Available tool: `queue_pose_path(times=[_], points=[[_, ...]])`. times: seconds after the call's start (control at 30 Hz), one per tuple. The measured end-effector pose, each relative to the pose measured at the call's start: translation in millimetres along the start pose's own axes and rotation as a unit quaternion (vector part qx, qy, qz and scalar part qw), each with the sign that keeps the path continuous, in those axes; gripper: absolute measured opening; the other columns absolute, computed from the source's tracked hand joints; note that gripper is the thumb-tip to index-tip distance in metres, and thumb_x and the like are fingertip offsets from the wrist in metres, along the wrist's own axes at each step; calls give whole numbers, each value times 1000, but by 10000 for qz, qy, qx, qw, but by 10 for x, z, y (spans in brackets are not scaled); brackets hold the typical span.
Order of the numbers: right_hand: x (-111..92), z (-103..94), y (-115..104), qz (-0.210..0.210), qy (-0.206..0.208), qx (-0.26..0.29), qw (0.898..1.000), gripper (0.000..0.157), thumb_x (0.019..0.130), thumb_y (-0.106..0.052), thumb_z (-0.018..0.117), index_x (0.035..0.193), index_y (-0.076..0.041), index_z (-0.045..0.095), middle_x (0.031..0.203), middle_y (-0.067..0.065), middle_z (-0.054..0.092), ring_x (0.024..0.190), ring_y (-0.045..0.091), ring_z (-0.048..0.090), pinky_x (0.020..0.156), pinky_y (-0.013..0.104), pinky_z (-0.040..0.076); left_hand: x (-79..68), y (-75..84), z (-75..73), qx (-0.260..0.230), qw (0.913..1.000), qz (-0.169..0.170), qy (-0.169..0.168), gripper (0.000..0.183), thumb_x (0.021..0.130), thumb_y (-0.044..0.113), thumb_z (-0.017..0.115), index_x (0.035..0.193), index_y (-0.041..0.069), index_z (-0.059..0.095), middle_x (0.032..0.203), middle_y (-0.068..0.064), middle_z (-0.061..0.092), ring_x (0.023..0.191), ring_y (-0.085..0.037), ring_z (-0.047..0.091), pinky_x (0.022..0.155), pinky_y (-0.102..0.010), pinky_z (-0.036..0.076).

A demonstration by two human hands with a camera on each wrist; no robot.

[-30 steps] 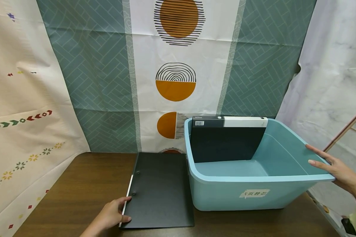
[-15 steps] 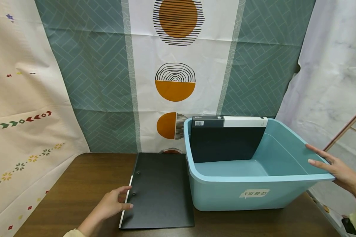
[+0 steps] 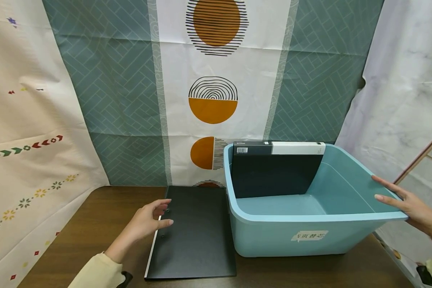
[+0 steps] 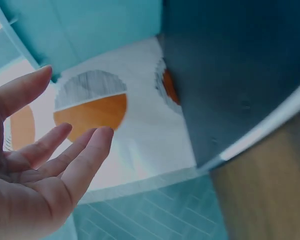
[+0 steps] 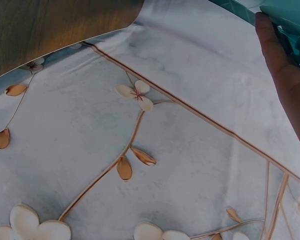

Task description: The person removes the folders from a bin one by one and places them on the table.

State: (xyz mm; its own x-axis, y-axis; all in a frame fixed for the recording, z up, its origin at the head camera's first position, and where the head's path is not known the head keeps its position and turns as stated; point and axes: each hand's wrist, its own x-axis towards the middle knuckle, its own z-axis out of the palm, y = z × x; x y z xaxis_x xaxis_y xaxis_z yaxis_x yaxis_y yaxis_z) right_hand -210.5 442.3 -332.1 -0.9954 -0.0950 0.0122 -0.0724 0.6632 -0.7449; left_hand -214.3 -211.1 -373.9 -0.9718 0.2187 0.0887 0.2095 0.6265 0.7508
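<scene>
A flat black binder (image 3: 194, 234) with two small rivets and a pale left edge lies on the table. My left hand (image 3: 145, 222) is over its left edge, fingers loosely bent and thumb spread. In the left wrist view, the left hand (image 4: 50, 165) holds nothing and stands apart from the binder (image 4: 230, 90). Right of the binder stands a light-blue plastic bin (image 3: 266, 236). My right hand (image 3: 410, 208) rests on its right rim, index finger and thumb extended. Inside the bin, a second black binder (image 3: 273, 174) leans on the back wall, its grey-and-white spine up.
A brown wooden table (image 3: 90, 236) carries everything. Behind it hangs a patterned green-and-white cloth (image 3: 122, 100), with a cream cloth (image 3: 32, 160) at left and a floral marbled cloth (image 3: 399, 100) at right. A handwritten label (image 3: 309, 235) is on the bin's front.
My left hand has moved away from me along the binder's left edge, from near its front corner toward the rivets, bringing more sleeve into view. The right hand, binders and bin have stayed put.
</scene>
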Motion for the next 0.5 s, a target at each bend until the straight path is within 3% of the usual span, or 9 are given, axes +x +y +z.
queue_pose_path(times=[0.5], points=[[-19,13,35,-142,38,-8,9999,65,98,-20,40,145,-35,-2,148,6,-22,86,-21,34,64,38,50,255,383,-77,-505,9982,319,26,56,80,18,70,130,6,48,125,-18,52,112,-32,52,84,-44,46]])
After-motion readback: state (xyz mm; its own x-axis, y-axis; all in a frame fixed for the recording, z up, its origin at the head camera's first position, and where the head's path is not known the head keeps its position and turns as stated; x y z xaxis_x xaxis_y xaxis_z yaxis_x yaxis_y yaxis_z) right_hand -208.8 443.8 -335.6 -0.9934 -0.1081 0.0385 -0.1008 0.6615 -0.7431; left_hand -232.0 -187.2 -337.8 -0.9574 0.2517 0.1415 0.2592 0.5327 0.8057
